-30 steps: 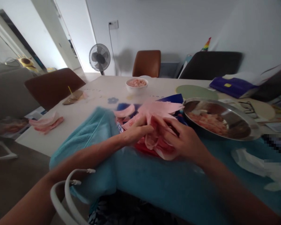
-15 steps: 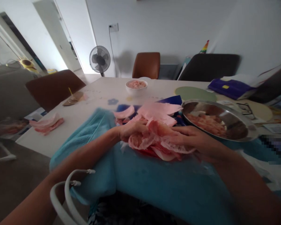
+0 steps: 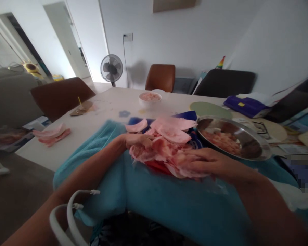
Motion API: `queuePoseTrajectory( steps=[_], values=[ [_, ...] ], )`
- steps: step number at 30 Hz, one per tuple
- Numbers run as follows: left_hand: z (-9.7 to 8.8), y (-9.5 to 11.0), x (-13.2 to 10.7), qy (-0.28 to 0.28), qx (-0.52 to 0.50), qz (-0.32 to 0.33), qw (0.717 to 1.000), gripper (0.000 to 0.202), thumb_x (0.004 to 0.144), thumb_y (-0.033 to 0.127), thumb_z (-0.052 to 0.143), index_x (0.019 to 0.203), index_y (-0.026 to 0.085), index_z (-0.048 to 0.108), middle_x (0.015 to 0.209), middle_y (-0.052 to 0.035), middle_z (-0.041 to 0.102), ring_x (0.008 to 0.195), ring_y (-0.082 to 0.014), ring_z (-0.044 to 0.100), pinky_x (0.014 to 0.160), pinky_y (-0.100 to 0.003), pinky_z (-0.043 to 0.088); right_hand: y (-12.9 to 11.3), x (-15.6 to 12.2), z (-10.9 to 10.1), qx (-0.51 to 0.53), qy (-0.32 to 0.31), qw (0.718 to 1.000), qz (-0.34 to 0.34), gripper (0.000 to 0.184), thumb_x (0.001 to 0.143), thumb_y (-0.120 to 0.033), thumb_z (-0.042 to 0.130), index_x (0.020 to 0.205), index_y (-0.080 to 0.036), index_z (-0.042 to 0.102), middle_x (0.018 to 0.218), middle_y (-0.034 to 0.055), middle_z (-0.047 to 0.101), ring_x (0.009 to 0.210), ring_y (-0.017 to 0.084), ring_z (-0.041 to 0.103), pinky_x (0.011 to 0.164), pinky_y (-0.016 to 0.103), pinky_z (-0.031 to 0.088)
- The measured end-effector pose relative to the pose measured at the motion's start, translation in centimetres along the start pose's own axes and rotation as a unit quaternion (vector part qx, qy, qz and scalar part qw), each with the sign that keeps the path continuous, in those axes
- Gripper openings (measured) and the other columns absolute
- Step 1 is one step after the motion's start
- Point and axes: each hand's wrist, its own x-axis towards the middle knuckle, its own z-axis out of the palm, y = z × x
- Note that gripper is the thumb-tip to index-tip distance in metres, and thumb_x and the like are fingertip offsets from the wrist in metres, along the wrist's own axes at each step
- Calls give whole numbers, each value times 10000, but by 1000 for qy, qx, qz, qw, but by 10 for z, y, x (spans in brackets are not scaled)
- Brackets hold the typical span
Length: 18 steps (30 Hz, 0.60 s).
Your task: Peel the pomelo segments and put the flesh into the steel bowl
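Note:
A heap of pale pink pomelo membranes (image 3: 161,152) lies at the near edge of the table, with something red under it. My left hand (image 3: 138,140) grips the heap's left side, fingers pressed onto the membranes and thumb hidden. On the right side my right hand (image 3: 207,162) rests with its fingers stretched out over the membranes. Thick pink pieces of pomelo rind (image 3: 173,130) lie just beyond both hands, over blue packaging (image 3: 184,116). To the right stands a steel bowl (image 3: 256,147) holding pink pomelo flesh (image 3: 222,140).
A blue towel (image 3: 97,143) covers the near side of the table (image 3: 105,102). Farther back is a white bowl (image 3: 150,103) of pink flesh. More rind (image 3: 52,134) lies at the left edge. Glasses (image 3: 261,129) and a purple pack (image 3: 246,106) are at right.
My hands have moved apart, and the loose membranes between them have settled lower and wider over the heap. The camera view has tilted slightly upward.

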Motion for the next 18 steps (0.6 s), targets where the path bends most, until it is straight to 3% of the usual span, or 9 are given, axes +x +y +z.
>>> queuePoseTrajectory(
  steps=[3,5,8,11,14,18],
  values=[
    [-14,4,-3,15,-47,27,998,257,534,229,576,765,149,655,634,-19,662,578,-151,585,549,-251,472,12,-8,-12,110,78,991,3,376,797,-494,791,1052,-219,821,718,42,717,552,175,641,427,253,510],
    [-16,4,-1,28,-87,28,995,253,531,218,613,763,137,672,606,-22,666,578,-163,612,566,-260,498,17,-7,-14,134,122,983,0,363,742,-512,829,1000,-257,824,750,54,739,599,204,677,394,255,520],
    [-9,-1,5,31,-129,4,991,260,486,129,669,746,145,675,658,-8,716,625,-154,658,607,-230,519,20,0,-8,135,176,975,-5,308,697,-506,873,916,-294,827,926,70,792,816,249,746,567,290,634],
    [-2,-5,8,22,-156,27,987,308,513,95,688,815,153,698,716,-6,748,668,-155,688,636,-229,533,21,10,2,163,250,954,-38,334,742,-546,849,980,-313,827,1060,56,799,1027,265,745,794,328,657],
    [0,-6,8,30,-179,78,980,295,566,105,690,856,151,699,735,-15,752,669,-153,694,646,-235,539,18,17,10,150,295,942,-54,362,763,-576,820,986,-292,821,1070,48,798,1056,259,735,837,327,643],
    [2,-7,9,26,-200,75,977,354,562,62,676,903,158,680,801,-7,762,708,-145,707,685,-236,546,9,19,20,67,287,954,-56,334,776,-545,806,995,-294,827,1077,55,811,1057,282,751,930,376,633]
  ],
)
